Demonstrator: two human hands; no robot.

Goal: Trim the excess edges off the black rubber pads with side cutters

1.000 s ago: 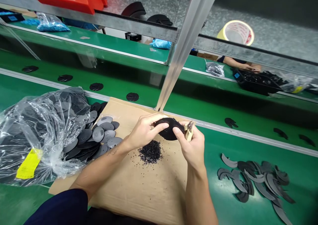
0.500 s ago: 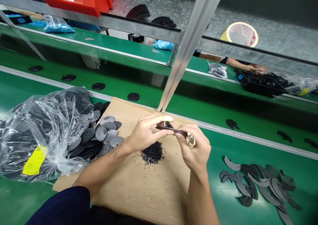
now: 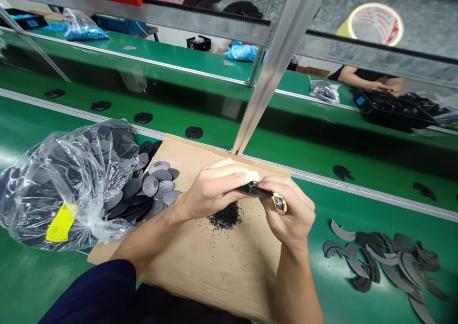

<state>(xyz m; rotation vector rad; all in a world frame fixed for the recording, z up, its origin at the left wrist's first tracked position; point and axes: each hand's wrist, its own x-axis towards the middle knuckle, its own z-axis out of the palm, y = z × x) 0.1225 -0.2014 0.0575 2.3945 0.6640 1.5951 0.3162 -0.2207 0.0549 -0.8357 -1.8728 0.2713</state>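
Note:
My left hand (image 3: 211, 188) is closed, pinching a thin black plastic piece (image 3: 255, 191) by its left end. White tape or a cover wraps one of its fingertips. My right hand (image 3: 291, 212) is closed around a slim tool with a cream-coloured, metal-centred end (image 3: 279, 203); its fingers also touch the right end of the black piece. The tool's tip is hidden, so its kind is unclear. Both hands hover above a pile of tiny black bits (image 3: 225, 216) on a cardboard sheet (image 3: 214, 276). Dark oval discs (image 3: 150, 185) lie left of my left hand.
A clear bag (image 3: 64, 181) of discs lies left. Curved black pieces (image 3: 390, 259) are scattered right. Oval parts (image 3: 193, 132) rest on the green strip behind. A metal post (image 3: 268, 71) rises ahead; a tape roll (image 3: 375, 23) sits on the shelf. Another person's hands (image 3: 381, 86) work beyond.
My left fingers have closed down over the black piece, and both hands have drawn closer together. The whole view has shifted slightly, bringing the hands a little to the right.

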